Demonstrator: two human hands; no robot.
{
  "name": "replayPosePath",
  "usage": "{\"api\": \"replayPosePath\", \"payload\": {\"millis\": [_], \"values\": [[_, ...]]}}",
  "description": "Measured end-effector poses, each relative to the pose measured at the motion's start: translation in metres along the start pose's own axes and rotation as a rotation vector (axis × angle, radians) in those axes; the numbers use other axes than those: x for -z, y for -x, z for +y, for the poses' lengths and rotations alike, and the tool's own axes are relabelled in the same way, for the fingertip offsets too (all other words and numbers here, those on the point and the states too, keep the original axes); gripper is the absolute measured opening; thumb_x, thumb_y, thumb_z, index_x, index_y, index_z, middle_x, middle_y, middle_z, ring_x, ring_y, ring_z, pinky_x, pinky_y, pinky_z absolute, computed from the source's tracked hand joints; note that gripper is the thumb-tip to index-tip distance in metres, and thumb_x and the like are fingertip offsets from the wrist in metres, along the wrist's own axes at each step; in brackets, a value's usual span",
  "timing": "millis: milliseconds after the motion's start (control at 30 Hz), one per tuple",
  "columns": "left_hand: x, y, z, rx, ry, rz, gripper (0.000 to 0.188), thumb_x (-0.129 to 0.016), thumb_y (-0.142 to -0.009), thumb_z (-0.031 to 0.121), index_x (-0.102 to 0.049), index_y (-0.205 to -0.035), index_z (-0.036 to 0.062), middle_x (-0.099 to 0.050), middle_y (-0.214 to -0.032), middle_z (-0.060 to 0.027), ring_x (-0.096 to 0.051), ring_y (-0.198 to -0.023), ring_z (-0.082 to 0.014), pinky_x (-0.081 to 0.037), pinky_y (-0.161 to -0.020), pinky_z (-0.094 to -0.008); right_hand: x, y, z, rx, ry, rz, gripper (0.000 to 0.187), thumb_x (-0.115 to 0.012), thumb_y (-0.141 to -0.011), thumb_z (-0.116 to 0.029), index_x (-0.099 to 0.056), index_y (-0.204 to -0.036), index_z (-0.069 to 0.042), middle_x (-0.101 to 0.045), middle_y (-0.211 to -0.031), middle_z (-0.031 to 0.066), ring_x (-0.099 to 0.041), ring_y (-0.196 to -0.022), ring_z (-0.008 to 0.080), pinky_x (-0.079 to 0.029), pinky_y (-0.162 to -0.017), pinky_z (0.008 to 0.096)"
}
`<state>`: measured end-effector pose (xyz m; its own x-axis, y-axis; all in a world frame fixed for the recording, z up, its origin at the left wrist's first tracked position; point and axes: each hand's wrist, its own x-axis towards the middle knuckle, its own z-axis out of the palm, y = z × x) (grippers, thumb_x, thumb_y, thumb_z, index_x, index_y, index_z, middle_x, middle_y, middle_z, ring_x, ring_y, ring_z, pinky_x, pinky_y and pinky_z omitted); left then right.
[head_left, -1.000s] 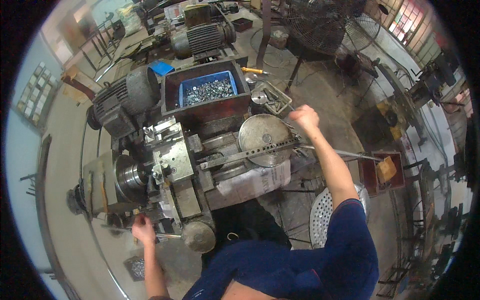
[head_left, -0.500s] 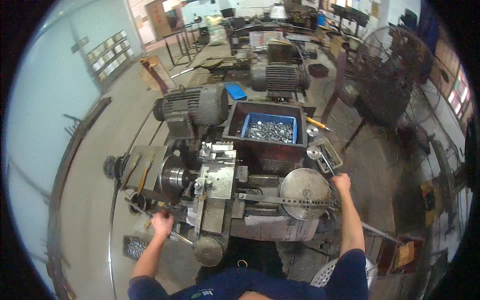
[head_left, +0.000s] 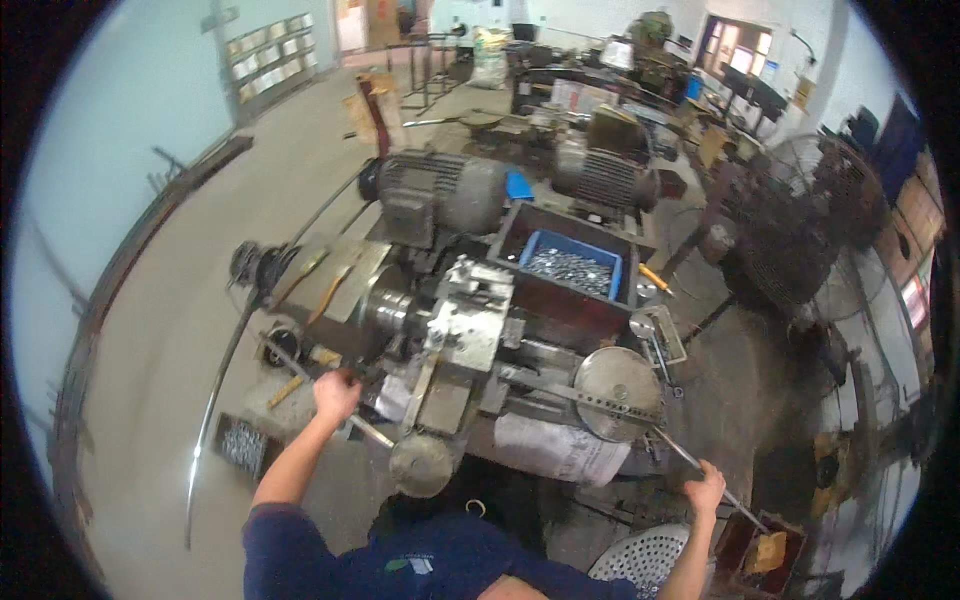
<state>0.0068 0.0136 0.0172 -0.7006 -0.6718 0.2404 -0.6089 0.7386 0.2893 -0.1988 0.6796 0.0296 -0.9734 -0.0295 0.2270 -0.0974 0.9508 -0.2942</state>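
Observation:
A small lathe-like machine stands before me, with a shiny chuck (head_left: 388, 310) on its left and a flat tool slide (head_left: 467, 328) in the middle. My left hand (head_left: 337, 395) is closed round a metal lever rod (head_left: 372, 432) at the front left, near a round metal disc (head_left: 420, 466). My right hand (head_left: 706, 487) is closed on a long metal rod (head_left: 680, 448) that slants down to the right from the large round plate (head_left: 616, 392). A perforated flat bar (head_left: 630, 408) crosses that plate. The fingers of both hands show only in part.
Behind the slide, a blue bin (head_left: 572, 262) of small metal parts sits inside a dark box (head_left: 575, 315). Electric motors (head_left: 445, 185) stand beyond. A large fan (head_left: 790, 220) is at right. Another tray of parts (head_left: 243, 442) lies at lower left, a perforated stool (head_left: 640, 560) at lower right.
My right hand has left the upright handle beside the round plate and moved down onto the long rod. My left hand stays on its lever. The whole view has turned and tilted.

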Motion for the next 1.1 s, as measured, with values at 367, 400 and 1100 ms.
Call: {"api": "replayPosePath", "payload": {"millis": [367,400,1100], "values": [[0.032,0.022,-0.028,-0.013,0.793,0.264,0.017,-0.06,-0.082,0.014,-0.064,-0.092,0.0005,-0.064,-0.068,-0.0096,-0.059,-0.06,-0.0111,-0.047,-0.058,-0.0269,-0.023,0.031,0.018,-0.225,0.606,-0.353,0.043,-0.055,-0.075,-0.044,-0.063,-0.099,-0.01,-0.061,-0.098,0.0166,-0.062,-0.087,0.0305,-0.05,-0.075,0.0383],[0.023,0.031,-0.051,0.051,0.792,0.358,0.018,-0.06,-0.083,0.015,-0.064,-0.092,0.0,-0.064,-0.067,-0.0076,-0.059,-0.058,-0.0109,-0.048,-0.057,-0.0272,-0.031,0.033,0.027,-0.274,0.603,-0.308,0.049,-0.056,-0.072,-0.051,-0.065,-0.097,-0.009,-0.063,-0.093,0.0166,-0.062,-0.085,0.0322,-0.049,-0.076,0.043],[-0.1,0.063,-0.146,0.311,-0.092,-0.552,0.033,-0.065,-0.067,0.02,-0.061,-0.099,0.0123,-0.065,-0.094,-0.0131,-0.063,-0.088,-0.0303,-0.052,-0.072,-0.0424,-0.05,0.072,0.039,0.025,0.443,0.076,0.045,-0.054,-0.072,-0.037,-0.057,-0.097,0.001,-0.061,-0.088,0.0215,-0.058,-0.076,0.0412,-0.047,-0.067,0.0481]]}}
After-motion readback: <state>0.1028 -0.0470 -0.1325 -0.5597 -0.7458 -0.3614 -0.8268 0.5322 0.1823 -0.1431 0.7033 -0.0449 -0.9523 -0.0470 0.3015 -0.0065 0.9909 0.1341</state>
